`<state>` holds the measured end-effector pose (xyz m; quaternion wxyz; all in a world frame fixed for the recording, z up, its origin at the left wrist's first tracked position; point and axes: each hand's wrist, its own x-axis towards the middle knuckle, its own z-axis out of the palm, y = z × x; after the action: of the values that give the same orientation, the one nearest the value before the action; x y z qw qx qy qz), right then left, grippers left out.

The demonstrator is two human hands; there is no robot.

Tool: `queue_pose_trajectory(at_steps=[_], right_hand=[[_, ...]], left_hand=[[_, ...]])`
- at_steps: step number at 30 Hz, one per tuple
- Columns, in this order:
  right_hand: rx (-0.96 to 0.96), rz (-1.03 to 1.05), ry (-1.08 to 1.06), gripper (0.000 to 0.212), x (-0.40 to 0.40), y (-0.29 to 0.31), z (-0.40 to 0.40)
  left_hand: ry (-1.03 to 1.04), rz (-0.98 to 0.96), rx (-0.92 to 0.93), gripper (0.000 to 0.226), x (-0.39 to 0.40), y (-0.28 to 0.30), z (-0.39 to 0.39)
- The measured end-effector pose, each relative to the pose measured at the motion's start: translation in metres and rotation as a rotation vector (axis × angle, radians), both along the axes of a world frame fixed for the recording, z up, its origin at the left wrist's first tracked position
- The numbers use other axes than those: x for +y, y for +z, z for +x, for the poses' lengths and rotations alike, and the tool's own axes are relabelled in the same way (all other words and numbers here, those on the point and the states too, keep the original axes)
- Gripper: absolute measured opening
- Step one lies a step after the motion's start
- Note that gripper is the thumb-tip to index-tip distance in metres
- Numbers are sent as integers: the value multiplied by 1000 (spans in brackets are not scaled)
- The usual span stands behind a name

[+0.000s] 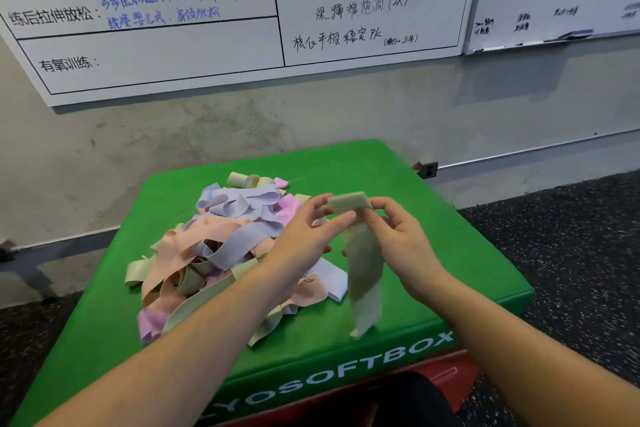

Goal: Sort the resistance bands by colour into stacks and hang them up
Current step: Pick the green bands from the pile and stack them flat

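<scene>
Head view, looking down on a green soft box (433, 218) lettered "SOFTBOX" on its front face, standing against a grey wall (173, 142). Both hands are raised above the box top and share one pale green band (363, 263). The left hand (308, 236) pinches the upper fold of this band between thumb and fingers (341, 218); the right hand (398, 239) grips the same fold from the other side, its fingers curled round the fabric. The rest of the band hangs down from the hands, and its lower end reaches the box top near the front edge. To the left of the hands, a loose pile of bands (221, 246) lies on the box: lilac, peach, pink and pale green strips tangled together, unsorted. The left forearm crosses above the near side of the pile. Two whiteboards (194, 45) with handwritten notes hang on the wall behind.
</scene>
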<state>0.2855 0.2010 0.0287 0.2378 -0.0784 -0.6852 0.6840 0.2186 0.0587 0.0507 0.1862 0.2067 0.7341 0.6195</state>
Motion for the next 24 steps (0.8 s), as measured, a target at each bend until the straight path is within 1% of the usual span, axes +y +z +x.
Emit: queue_pose_trajectory(at_steps=[1,2,3,4,7,10,14,15,16,18,20,22,24], right_hand=[[-7,-46,29,10,1,4,2],[-8,-62,48,10,2,6,3],[0,-56,60,8,4,7,4],[9,-49,66,6,5,8,4],[19,-63,31,13,10,3,2],[-14,-103,-1,15,20,-8,1],[-72,-216,72,34,36,-23,1],[-92,-224,98,37,38,-27,2],[-112,-234,128,39,41,-31,2],[-149,-231,179,43,46,-40,3],[-194,-200,204,41,52,-48,5],[-221,-197,194,33,59,-59,6],[-254,-174,153,19,67,-67,6]], left_hand=[[-23,-5,-18,55,4,-1,0],[-35,-4,-27,42,8,-1,2],[-30,0,-29,31,13,-2,3],[-12,17,-34,24,17,-2,4],[14,58,-17,21,31,1,9],[4,27,120,22,42,2,8],[-1,-22,367,23,56,3,7],[10,18,354,22,60,5,7],[20,85,284,20,65,9,7],[17,237,79,18,78,14,4],[17,300,-33,18,90,14,-3],[25,334,-134,18,102,12,-13],[59,355,-250,19,112,10,-25]])
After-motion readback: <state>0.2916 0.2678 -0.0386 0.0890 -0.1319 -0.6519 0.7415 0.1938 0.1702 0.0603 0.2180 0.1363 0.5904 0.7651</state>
